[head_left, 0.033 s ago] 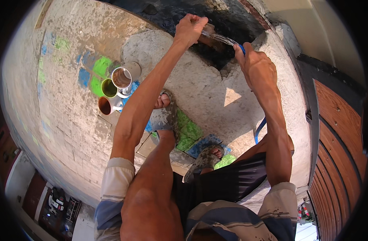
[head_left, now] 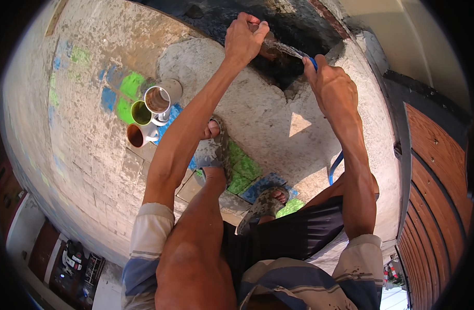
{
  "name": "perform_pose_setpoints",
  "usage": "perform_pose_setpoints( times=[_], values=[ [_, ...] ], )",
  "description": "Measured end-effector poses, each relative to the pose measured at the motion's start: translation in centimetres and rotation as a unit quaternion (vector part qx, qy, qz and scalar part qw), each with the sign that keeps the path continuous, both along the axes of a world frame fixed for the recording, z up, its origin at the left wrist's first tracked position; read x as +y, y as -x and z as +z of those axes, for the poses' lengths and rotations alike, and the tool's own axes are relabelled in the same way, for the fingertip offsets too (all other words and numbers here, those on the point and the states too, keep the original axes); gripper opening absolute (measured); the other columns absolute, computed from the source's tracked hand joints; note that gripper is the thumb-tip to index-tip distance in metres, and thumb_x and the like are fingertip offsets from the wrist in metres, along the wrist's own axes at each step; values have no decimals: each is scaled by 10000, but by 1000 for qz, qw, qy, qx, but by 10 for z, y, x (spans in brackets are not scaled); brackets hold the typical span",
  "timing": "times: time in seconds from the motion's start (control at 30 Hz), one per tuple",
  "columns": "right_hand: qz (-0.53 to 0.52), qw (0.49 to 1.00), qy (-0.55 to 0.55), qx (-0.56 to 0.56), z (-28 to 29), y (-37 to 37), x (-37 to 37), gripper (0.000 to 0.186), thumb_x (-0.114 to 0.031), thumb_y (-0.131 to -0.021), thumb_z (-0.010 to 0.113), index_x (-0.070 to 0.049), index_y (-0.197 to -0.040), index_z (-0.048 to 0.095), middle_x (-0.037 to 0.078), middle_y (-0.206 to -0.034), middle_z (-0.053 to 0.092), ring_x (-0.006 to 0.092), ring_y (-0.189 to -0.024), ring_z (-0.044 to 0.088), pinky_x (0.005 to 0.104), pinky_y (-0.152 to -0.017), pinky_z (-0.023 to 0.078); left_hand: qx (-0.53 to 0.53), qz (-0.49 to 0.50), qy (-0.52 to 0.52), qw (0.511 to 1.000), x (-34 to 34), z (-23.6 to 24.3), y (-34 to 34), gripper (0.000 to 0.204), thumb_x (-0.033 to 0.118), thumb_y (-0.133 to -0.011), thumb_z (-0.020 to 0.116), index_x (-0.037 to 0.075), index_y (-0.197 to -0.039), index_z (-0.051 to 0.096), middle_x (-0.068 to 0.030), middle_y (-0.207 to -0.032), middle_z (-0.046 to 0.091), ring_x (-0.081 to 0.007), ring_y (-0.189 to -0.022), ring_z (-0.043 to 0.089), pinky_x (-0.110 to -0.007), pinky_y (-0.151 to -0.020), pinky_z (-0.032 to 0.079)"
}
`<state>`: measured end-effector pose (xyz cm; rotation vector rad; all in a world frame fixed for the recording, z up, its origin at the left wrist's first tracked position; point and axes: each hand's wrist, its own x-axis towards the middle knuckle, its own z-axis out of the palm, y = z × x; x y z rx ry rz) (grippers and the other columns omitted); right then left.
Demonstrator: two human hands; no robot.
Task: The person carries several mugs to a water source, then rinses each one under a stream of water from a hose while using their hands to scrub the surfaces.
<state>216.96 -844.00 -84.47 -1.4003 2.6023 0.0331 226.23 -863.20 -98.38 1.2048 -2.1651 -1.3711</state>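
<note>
My right hand [head_left: 334, 87] is closed around the end of a blue hose [head_left: 313, 63]. A stream of water [head_left: 287, 49] runs from the hose toward my left hand [head_left: 244, 41]. The left hand is raised over a dark, wet gap in the ground, its thumb and fingers curled together. Whatever it grips is mostly hidden behind the fingers and the splashing water; I cannot make out its kind. Left of my left forearm stand a white mug [head_left: 174, 89], a mug with a green inside [head_left: 141, 113] and a white mug with a red-brown inside [head_left: 135, 136].
The dark gap [head_left: 283, 77] has rough concrete edges [head_left: 195, 59]. My sandalled feet rest on paving painted green and blue [head_left: 244, 168]. More of the blue hose [head_left: 335, 168] shows beside my right forearm. Brown slatted panels [head_left: 436, 206] stand at the right.
My left hand has turned slightly and shifted a little upward, its thumb now standing out more. The right hand and hose have hardly moved.
</note>
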Motion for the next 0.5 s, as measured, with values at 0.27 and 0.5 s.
perform_pose_setpoints(
  times=[0.27,0.5],
  values=[
    [-16,1000,1,-17,15,-5,-9,438,-447,-1106,519,-50,-953,625,179,-620,659,398,-631,703,501,-576,548,98,74,-342,932,-24,-1,-8,332,398,-1028,614,93,-1148,665,-88,-1055,736,-227,-884,715,-381,-657,562],
    [21,999,30,-40,2,-6,-14,404,-426,-1096,556,-47,-976,630,181,-640,666,404,-646,697,516,-557,531,206,12,-496,843,-7,-17,-15,393,430,-1075,516,138,-1331,568,-46,-1147,708,-209,-1009,708,-394,-732,569]
  ],
)
